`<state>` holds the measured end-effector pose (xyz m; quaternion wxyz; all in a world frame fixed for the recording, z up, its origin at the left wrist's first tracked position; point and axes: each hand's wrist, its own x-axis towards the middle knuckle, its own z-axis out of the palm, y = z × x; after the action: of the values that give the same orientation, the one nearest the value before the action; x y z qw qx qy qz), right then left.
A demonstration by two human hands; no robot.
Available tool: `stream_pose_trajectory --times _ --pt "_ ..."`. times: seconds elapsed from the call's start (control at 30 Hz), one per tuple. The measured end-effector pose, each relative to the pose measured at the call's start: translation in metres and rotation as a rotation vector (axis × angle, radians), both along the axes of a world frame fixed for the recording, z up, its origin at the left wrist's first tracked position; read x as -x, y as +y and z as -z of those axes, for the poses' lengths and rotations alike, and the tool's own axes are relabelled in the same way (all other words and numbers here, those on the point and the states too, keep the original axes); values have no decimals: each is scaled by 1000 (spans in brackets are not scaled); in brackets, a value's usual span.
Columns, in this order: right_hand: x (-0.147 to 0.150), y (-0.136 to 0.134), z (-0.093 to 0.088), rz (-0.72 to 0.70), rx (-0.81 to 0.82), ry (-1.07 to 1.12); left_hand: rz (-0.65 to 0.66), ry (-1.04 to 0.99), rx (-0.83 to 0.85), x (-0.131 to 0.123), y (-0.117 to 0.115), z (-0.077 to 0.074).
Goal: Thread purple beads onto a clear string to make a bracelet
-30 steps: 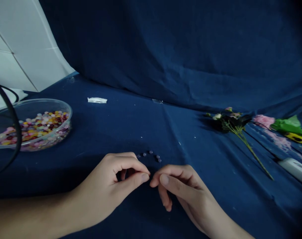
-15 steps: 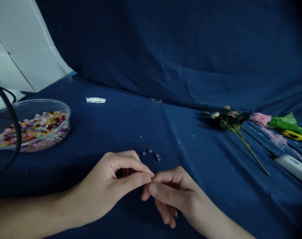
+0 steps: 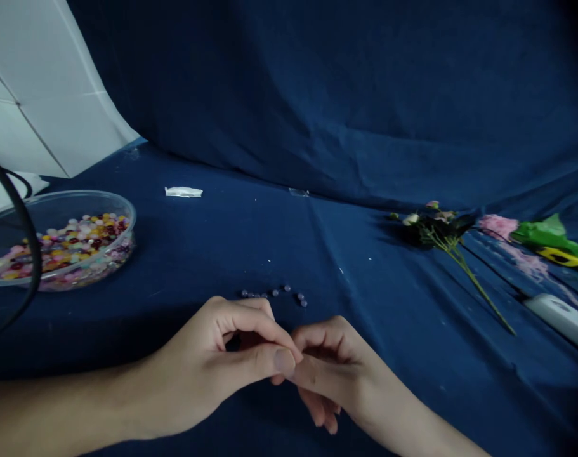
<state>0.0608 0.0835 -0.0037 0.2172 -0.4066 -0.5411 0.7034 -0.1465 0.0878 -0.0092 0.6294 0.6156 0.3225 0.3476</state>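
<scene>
Thumb and forefinger of my left hand are pinched together, and their tips overlap the fingertips of my right hand. The right thumb and forefinger are also closed in a pinch, while its other fingers curl loosely below. Whatever lies between the fingertips is too small or too covered to make out. Just beyond the hands, several small purple beads lie in a loose row on the dark blue cloth. Some of that row sits right behind my left knuckles.
On the left stands a clear plastic tub of multicoloured beads, with a black cable arching before it. A white scrap lies farther back. To the right are artificial flowers, a pink tangle, and a white power strip.
My left hand has shifted slightly right and down, its fingertips now covering the right thumb tip. More purple beads show behind the left knuckles. The rest looks unchanged.
</scene>
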Motion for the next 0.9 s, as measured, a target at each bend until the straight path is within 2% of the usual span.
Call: stream_pose_trajectory --times 0.17,0.33,0.4,0.77,0.9 --pt "4 -1 -2 134 -33 16 5 -23 11 0 0 4" --pt "7 -5 -2 241 -165 13 -20 -8 42 -1 0 4" --pt "8 -6 -2 245 -200 -7 -24 -4 36 -2 0 3" --pt "6 -7 -3 226 -173 -48 -106 -16 71 -2 -1 -1" --pt "2 -8 -4 278 -284 -110 -186 84 22 -2 -1 1"
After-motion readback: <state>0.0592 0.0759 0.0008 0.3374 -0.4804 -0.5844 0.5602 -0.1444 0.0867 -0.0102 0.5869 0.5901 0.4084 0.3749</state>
